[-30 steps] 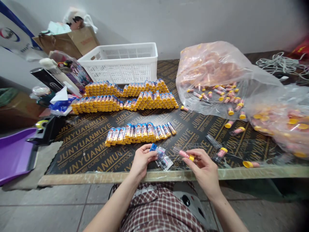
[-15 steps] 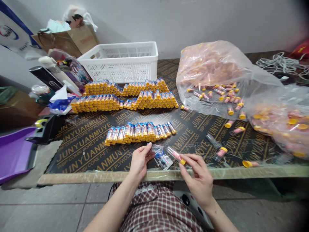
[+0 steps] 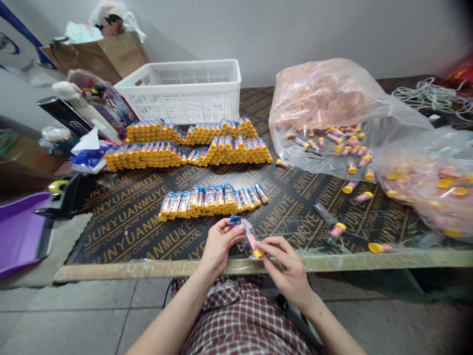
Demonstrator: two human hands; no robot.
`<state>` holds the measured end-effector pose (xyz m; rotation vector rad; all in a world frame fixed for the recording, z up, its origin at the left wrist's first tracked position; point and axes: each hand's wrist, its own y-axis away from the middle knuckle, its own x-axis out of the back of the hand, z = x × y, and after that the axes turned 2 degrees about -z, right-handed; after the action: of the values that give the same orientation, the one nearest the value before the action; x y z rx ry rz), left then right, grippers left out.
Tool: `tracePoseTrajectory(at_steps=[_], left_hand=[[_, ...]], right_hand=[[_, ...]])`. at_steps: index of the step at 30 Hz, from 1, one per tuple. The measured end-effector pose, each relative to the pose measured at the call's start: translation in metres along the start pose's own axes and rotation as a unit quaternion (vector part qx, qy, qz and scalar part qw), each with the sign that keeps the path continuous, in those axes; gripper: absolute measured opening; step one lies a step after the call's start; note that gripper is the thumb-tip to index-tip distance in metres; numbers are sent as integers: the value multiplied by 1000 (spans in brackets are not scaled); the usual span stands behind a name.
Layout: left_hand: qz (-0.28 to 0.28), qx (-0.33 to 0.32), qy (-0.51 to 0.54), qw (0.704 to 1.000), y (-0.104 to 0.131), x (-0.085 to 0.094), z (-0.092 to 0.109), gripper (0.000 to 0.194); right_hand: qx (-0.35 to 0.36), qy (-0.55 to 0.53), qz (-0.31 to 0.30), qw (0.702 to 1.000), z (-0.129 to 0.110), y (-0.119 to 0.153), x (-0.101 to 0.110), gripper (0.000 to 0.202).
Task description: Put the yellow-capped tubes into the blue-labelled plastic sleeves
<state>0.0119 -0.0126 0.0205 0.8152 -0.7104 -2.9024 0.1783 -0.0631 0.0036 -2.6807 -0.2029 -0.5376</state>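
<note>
My right hand [image 3: 283, 264] pinches a clear tube [image 3: 251, 238] by its yellow cap; pink pieces show inside. The tube tilts up and left toward my left hand [image 3: 219, 246]. Between the fingertips of that hand is a blue printed plastic sleeve [image 3: 235, 220], close to the tube's clear end. Whether the tube's tip is inside the sleeve I cannot tell. More clear film lies under the tube, partly hidden by my fingers. Just beyond my hands, a row of blue-wrapped tubes [image 3: 210, 198] with yellow caps lies stacked.
Larger stacks of wrapped tubes [image 3: 148, 155] lie before a white basket [image 3: 185, 101]. At right, plastic bags [image 3: 318, 93] hold unwrapped tubes, with loose tubes [image 3: 337, 230] nearby. A tape dispenser [image 3: 68, 195] and purple dustpan [image 3: 22, 231] are at left. The table edge [image 3: 140, 268] runs below my wrists.
My right hand has moved left, bringing the tube up to my left hand. The blue sleeve now stands up at my left fingertips, where film packets lay below before.
</note>
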Motion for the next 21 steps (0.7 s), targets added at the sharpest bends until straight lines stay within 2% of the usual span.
tracePoseTrajectory(at_steps=[4, 7, 11, 17, 21], left_hand=[[-8, 24, -9, 1000, 0, 1, 1, 42], [-50, 61, -36, 996, 3, 1, 3, 46], [-103, 95, -92, 986, 11, -4, 2, 34], [-100, 112, -117, 982, 17, -10, -2, 32], [-128, 127, -112, 977, 19, -8, -5, 31]], right_hand=[[0, -31, -23, 999, 3, -1, -1, 48], [12, 0, -11, 1000, 4, -3, 0, 56], [25, 61, 15, 998, 6, -7, 3, 75], [23, -13, -76, 997, 7, -9, 7, 87], [6, -63, -77, 995, 9, -6, 5, 85]])
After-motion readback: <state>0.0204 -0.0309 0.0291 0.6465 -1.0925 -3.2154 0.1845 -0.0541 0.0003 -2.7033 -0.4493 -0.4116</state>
